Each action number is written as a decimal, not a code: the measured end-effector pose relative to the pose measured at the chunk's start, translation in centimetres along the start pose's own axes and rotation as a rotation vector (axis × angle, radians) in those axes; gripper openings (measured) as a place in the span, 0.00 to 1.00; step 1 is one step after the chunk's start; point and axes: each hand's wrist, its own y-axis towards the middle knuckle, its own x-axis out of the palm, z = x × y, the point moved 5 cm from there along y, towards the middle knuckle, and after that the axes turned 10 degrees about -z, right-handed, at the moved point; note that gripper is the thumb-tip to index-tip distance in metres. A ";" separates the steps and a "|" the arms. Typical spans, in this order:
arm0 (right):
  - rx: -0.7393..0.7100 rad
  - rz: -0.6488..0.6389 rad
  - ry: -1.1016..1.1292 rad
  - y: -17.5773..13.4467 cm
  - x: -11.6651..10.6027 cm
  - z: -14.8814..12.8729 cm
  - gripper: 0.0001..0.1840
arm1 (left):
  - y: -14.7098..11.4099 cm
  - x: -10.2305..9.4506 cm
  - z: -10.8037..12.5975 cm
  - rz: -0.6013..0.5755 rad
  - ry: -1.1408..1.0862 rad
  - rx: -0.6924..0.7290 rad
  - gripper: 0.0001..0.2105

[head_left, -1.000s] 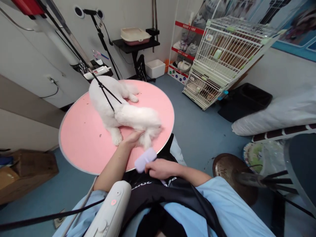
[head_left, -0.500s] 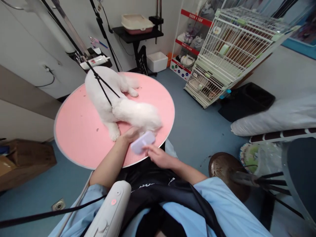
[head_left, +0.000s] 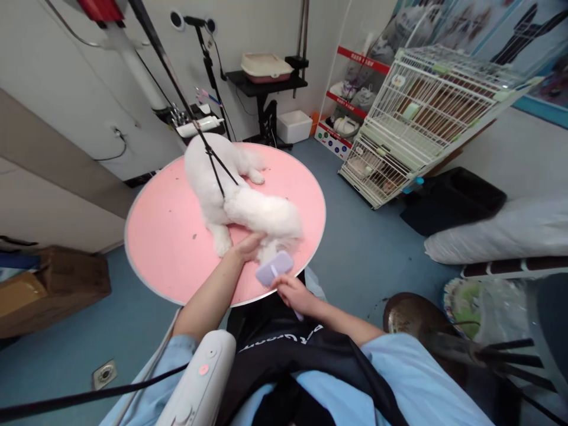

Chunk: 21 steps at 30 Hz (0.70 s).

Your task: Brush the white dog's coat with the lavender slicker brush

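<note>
Brush (head_left: 274, 268) pulled slightly toward near edge of table (head_left: 173, 248), gripped by right hand (head_left: 293, 294); left hand (head_left: 248, 246) apparently steadying dog (head_left: 203, 183), grip unclear.

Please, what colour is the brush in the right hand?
The brush is pale purple, best seen in the head view.

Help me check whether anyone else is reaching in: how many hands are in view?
2: the left hand touches the dog's fur near its head, and the right hand holds the brush. No others show.
</note>
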 end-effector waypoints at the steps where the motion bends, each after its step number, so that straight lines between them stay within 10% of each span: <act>1: 0.085 -0.112 0.011 -0.1 0.8 0.5 0.13 | 0.0 0.0 0.0 0.007 -0.003 0.005 0.14; 3: 0.128 -0.202 0.022 -0.2 1.6 0.6 0.12 | -0.1 -0.3 0.3 0.029 -0.001 0.021 0.14; 8: -0.087 0.213 0.037 1.2 -0.2 -0.9 0.11 | -1.2 -1.5 1.6 0.115 0.073 0.002 0.14; 13: -0.011 0.013 0.020 0.6 0.8 -1.7 0.08 | -2.2 -1.8 2.8 0.209 0.254 0.043 0.19; 17: -0.114 0.173 0.013 1.0 0.0 -4.1 0.11 | -1.7 -1.1 2.6 0.262 0.178 0.049 0.19; 21: 0.011 0.077 0.027 -0.2 2.8 -0.8 0.09 | -1.0 -0.4 2.4 0.273 0.070 0.076 0.18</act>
